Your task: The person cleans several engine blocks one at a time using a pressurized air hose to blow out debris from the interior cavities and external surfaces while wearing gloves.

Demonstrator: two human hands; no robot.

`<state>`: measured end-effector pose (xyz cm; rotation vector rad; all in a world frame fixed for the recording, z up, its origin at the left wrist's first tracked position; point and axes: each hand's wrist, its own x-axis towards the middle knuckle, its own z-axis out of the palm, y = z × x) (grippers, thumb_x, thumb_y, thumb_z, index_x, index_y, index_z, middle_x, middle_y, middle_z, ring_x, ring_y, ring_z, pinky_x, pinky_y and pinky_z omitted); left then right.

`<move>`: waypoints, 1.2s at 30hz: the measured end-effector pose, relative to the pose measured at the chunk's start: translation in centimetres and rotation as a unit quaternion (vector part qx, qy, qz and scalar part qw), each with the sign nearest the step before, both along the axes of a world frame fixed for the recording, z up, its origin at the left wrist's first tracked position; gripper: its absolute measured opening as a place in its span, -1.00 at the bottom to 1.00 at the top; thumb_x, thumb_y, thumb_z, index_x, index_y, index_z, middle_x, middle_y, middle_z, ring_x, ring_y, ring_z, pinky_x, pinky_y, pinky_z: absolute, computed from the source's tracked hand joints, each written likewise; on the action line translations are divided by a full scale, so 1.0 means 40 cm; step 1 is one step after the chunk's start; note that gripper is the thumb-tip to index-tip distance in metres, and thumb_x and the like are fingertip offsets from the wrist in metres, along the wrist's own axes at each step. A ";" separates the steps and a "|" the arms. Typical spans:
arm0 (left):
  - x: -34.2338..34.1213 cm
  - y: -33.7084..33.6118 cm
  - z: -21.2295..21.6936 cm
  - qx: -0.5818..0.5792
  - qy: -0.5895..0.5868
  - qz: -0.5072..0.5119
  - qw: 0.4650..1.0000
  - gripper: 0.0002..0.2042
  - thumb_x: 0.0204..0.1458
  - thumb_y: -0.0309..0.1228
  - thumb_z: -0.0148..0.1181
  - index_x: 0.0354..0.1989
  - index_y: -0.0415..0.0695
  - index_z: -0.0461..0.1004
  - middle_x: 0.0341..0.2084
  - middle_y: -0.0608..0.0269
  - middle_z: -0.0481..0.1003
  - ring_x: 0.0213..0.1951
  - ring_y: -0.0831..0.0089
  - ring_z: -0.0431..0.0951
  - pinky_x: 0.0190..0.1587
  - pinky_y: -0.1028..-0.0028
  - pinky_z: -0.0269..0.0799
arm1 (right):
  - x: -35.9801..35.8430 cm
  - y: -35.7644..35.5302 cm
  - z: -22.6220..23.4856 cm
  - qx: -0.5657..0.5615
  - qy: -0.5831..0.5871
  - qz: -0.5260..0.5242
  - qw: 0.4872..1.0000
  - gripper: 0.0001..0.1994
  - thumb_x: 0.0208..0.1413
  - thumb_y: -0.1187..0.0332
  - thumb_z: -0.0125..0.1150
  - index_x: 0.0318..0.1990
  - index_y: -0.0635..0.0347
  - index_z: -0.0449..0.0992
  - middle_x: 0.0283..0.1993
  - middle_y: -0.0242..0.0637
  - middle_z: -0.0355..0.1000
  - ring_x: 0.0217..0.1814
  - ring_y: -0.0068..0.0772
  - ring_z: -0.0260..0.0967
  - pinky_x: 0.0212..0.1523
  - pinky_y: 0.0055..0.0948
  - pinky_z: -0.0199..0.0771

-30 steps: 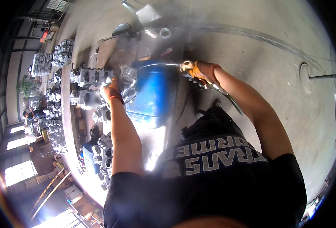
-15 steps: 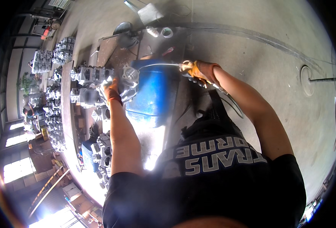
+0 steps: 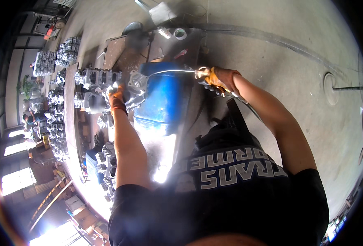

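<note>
My left hand [image 3: 117, 99], in an orange work glove, is closed on a grey cast metal housing [image 3: 138, 80] that has a round flanged opening. The housing is over the left side of a blue plastic barrel [image 3: 159, 98]. My right hand [image 3: 221, 80], in an orange and dark glove, grips an air blow gun [image 3: 202, 73] with a brass-coloured fitting. Its long thin tube bends leftward over the barrel, and the tip is at the housing's flange; whether it enters the opening I cannot tell. From the grip, a hose trails back beneath my right forearm.
More metal castings [image 3: 92, 77] line the bench [image 3: 71, 110] at left. Beyond the barrel, a brown tabletop [image 3: 118, 51] carries a white tape roll [image 3: 180, 33], a white bottle [image 3: 164, 32] and a red-handled tool [image 3: 181, 53]. A person [image 3: 27, 117] is far left. A dark pole [image 3: 349, 88] stands at right.
My left forearm and the housing have shifted slightly left, along with the view. The blow gun's tube stays at the flange, and both grips look the same.
</note>
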<state>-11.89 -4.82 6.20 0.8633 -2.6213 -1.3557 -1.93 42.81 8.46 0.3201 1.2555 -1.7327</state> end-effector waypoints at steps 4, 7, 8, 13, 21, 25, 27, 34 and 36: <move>0.020 0.162 0.097 0.030 0.014 0.120 0.992 -0.46 -0.17 -0.10 0.37 -0.22 -0.40 0.46 -0.35 0.04 0.54 -0.40 0.35 0.51 -0.33 0.41 0.42 | 0.024 0.011 0.003 -0.001 0.037 -0.034 0.999 -0.78 0.11 0.07 0.00 -0.26 -0.09 0.48 -0.57 -0.55 0.34 -0.69 -0.68 0.20 -0.76 -0.63 0.10; 0.034 0.154 0.118 0.110 0.050 0.152 0.981 -0.53 -0.17 -0.11 0.38 -0.34 -0.37 0.51 -0.46 0.10 0.55 -0.52 0.38 0.51 -0.45 0.43 0.43 | 0.015 -0.015 0.015 0.050 0.059 0.013 0.997 -0.75 0.12 0.05 -0.01 -0.27 -0.05 0.47 -0.57 -0.55 0.33 -0.67 -0.66 0.21 -0.74 -0.63 0.10; 0.033 0.169 0.127 0.133 0.057 0.143 0.979 -0.55 -0.18 -0.12 0.38 -0.39 -0.35 0.53 -0.50 0.12 0.56 -0.57 0.40 0.51 -0.48 0.43 0.43 | 0.007 -0.019 -0.011 0.051 0.088 0.029 0.994 -0.75 0.12 0.05 -0.01 -0.28 -0.04 0.46 -0.57 -0.53 0.32 -0.67 -0.65 0.21 -0.74 -0.62 0.11; 0.045 0.232 0.176 0.050 0.025 0.173 0.983 -0.61 -0.14 -0.18 0.36 -0.41 -0.34 0.54 -0.52 0.14 0.56 -0.55 0.41 0.51 -0.45 0.45 0.42 | -0.007 -0.009 -0.069 -0.010 0.164 0.027 0.986 -0.76 0.15 0.08 -0.03 -0.30 0.01 0.43 -0.56 -0.49 0.30 -0.66 -0.61 0.22 -0.74 -0.57 0.16; 0.024 0.156 0.117 -0.016 0.009 0.093 0.996 -0.20 -0.32 0.13 0.36 -0.06 -0.38 0.44 -0.08 -0.11 0.48 -0.10 0.15 0.48 0.00 0.30 0.30 | -0.021 0.000 -0.044 0.009 0.165 0.085 0.983 -0.80 0.17 0.24 -0.03 -0.16 0.05 0.46 -0.45 -0.44 0.34 -0.51 -0.57 0.27 -0.59 -0.52 0.25; 0.025 0.136 0.106 -0.076 -0.022 0.027 0.997 -0.41 -0.14 -0.10 0.34 -0.09 -0.38 0.42 -0.25 -0.01 0.52 -0.28 0.28 0.51 -0.17 0.33 0.39 | -0.003 -0.046 -0.028 0.161 0.251 0.173 0.939 -0.75 0.17 0.36 -0.02 -0.02 0.08 0.47 -0.50 -0.41 0.34 -0.53 -0.56 0.18 -0.54 -0.48 0.19; 0.002 0.072 0.080 -0.168 -0.014 -0.048 0.984 -0.40 -0.16 -0.05 0.33 -0.09 -0.33 0.44 -0.26 0.02 0.53 -0.29 0.27 0.52 -0.19 0.34 0.39 | -0.024 -0.053 -0.076 0.284 0.466 0.375 0.749 -0.71 0.20 0.24 -0.07 0.00 0.08 0.45 -0.03 -0.51 0.33 -0.05 -0.50 0.31 -0.14 -0.49 0.36; 0.019 0.116 0.087 -0.101 -0.005 0.116 0.988 -0.36 -0.23 -0.01 0.39 -0.16 -0.40 0.45 -0.28 -0.03 0.54 -0.33 0.24 0.52 -0.19 0.33 0.40 | 0.045 -0.021 0.155 0.086 0.141 0.017 0.986 -0.74 0.21 0.16 -0.09 -0.12 0.03 0.47 -0.54 -0.53 0.28 -0.66 -0.67 0.17 -0.69 -0.62 0.17; 0.030 0.185 0.123 -0.030 0.015 0.087 0.996 -0.27 -0.25 0.01 0.38 -0.09 -0.44 0.38 -0.25 -0.10 0.53 -0.25 0.17 0.54 -0.13 0.31 0.40 | 0.015 -0.027 0.064 0.193 0.238 0.048 0.951 -0.80 0.17 0.23 -0.03 -0.15 0.02 0.48 -0.60 -0.51 0.22 -0.69 -0.64 0.17 -0.77 -0.59 0.11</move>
